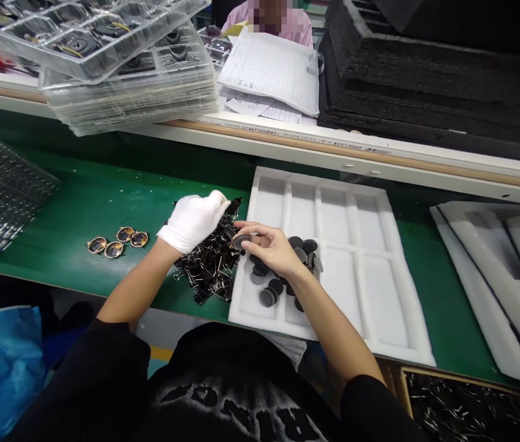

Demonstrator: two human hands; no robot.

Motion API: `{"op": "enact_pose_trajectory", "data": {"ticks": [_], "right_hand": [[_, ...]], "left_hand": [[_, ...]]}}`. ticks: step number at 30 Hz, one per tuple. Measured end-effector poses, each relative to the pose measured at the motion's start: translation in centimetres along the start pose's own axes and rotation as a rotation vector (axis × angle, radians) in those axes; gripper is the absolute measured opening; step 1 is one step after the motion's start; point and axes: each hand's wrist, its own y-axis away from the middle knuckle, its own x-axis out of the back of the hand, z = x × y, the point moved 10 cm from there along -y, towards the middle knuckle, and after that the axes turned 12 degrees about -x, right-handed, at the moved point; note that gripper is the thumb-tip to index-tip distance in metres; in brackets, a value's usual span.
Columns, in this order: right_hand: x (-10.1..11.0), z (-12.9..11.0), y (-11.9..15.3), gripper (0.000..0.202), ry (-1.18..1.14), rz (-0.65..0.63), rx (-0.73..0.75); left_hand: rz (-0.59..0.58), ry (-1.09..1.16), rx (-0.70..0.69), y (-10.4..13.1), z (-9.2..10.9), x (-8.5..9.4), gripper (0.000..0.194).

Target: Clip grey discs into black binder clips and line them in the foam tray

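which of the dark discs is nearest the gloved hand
The dark disc held up in the bare right hand; the other discs in view lie in the white tray.

- set at a long green worktop (135, 175)
- backed by a raised white shelf (287, 153) edged in brown
- opening below onto pale floor (167, 328) and yellow band (162, 354)
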Motion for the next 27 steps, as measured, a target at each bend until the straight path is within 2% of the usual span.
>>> {"op": "enact_pose_trajectory", "data": {"ticks": [1,3,5,7,9,12,14,17,20,23,27], "right_hand": [[0.4,0.1,0.0,0.030,-0.012,0.029,-0.018],[1.2,0.0,0.2,0.032,-0.070,0.082,-0.031],[1.5,-0.7,0.6,0.030,-0.142,0.077,-0.008],[1.3,-1.7,1.0,0.025,-0.184,0.021,0.033],[1.3,-2.3,1.4,0.023,-0.196,-0.007,0.051],[1.9,-2.4,1.8,0.026,-0.190,0.031,0.019],[2.3,-2.4,2.1,0.029,-0.187,0.059,-0.004],[2.9,-2.4,2.4,0.032,-0.172,0.106,-0.037],[3.4,-2.2,2.5,0.033,-0.168,0.136,-0.071],[3.9,-2.1,2.6,0.032,-0.186,0.144,-0.065],[4.6,-2.8,2.9,0.029,-0.188,0.137,-0.046]], "left_hand": [[0.017,0.058,0.035,-0.1,-0.3,0.4,0.034],[0.027,0.332,0.098,0.0,-0.3,0.6,0.031],[-0.046,0.661,0.149,0.3,0.7,-0.3,0.029],[-0.124,0.825,0.180,0.7,2.0,-1.2,0.029],[-0.126,0.777,0.146,0.7,2.7,-1.0,0.033],[-0.097,0.584,-0.032,0.0,3.8,-0.3,0.047],[-0.136,0.514,-0.135,-0.3,4.8,-0.6,0.051],[-0.164,0.440,-0.153,-0.6,5.3,-1.2,0.055],[-0.082,0.365,-0.141,-1.1,5.7,-0.8,0.062],[-0.014,0.277,-0.191,-1.5,6.5,-0.7,0.060],[-0.007,0.244,-0.275,-1.9,6.9,-1.2,0.053]]}}
